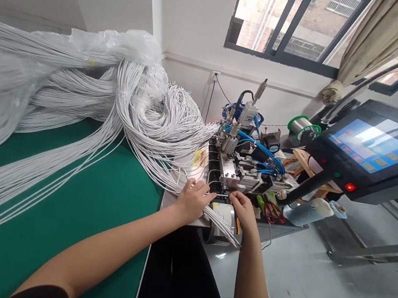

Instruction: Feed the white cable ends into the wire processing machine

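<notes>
My left hand is closed around a bundle of thin white cables, whose free ends stick out past it to the lower right. A single white cable runs from the left fingers across to my right hand. The right thumb and fingertips pinch that cable's end at the front of a bench-top machine. This machine has metal blocks, air cylinders and blue tubes. White cables also lie along the black strip on its left side. The exact tip of the pinched cable is hidden by my fingers.
Large coils of white cables, partly wrapped in clear plastic, cover the green table. A control screen stands at right, near a wire spool and red-handled scissors. Part of a pixelated person shows at far right.
</notes>
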Tool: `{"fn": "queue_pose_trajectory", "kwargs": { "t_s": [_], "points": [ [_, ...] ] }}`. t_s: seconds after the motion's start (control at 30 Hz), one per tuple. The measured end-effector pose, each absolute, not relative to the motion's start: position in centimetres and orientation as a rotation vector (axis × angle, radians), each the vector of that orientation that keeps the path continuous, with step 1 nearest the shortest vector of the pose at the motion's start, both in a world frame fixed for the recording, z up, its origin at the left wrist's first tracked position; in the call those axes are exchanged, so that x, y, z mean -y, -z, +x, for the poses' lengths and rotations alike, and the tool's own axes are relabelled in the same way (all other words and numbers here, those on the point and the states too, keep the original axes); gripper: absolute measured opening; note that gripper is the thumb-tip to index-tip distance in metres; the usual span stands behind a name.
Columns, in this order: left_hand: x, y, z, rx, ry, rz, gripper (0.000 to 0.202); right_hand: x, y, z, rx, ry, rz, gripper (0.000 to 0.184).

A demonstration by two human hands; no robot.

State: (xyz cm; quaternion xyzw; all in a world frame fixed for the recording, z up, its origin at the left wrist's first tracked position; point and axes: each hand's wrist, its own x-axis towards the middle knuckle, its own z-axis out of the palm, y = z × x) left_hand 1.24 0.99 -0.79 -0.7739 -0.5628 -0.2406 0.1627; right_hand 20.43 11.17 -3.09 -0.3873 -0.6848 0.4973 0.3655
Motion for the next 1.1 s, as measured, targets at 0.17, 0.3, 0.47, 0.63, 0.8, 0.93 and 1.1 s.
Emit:
{"fn": "queue_pose_trajectory", "kwargs": {
  "t_s": [0.17, 0.3, 0.47, 0.63, 0.8, 0.93, 1.1],
  "points": [
    [-1.0, 0.8, 1.3, 1.66, 0.643, -2.237, 0.041, -11.2, 3.7, 19.9, 1.503, -1.527, -1.014, 0.028],
    [-1.1, 0.9, 1.4, 1.692, 0.635, -2.249, 0.04, -11.1, 4.0, 19.5, 1.339, -1.629, -1.051, 0.028],
    [-1.0, 0.9, 1.4, 1.703, 0.635, -2.229, 0.04, -11.1, 4.3, 19.5, 1.327, -1.641, -1.062, 0.029],
    [-0.8, 0.8, 1.2, 1.721, 0.612, -2.234, 0.036, -10.7, 4.8, 20.2, 1.379, -1.589, -1.066, 0.035],
    [-0.9, 1.0, 1.2, 1.722, 0.657, -2.154, 0.045, -9.5, 3.5, 21.9, 1.55, -1.251, -1.134, 0.04],
    [-0.7, 0.6, 1.3, 1.677, 0.711, -2.127, 0.045, -8.2, 1.4, 23.5, 1.744, -1.124, -1.1, 0.036],
    [-0.5, -0.1, 1.4, 1.63, 0.8, -2.119, 0.033, -6.1, -1.0, 24.9, 1.995, -1.135, -1.052, 0.033]
  ]
}}
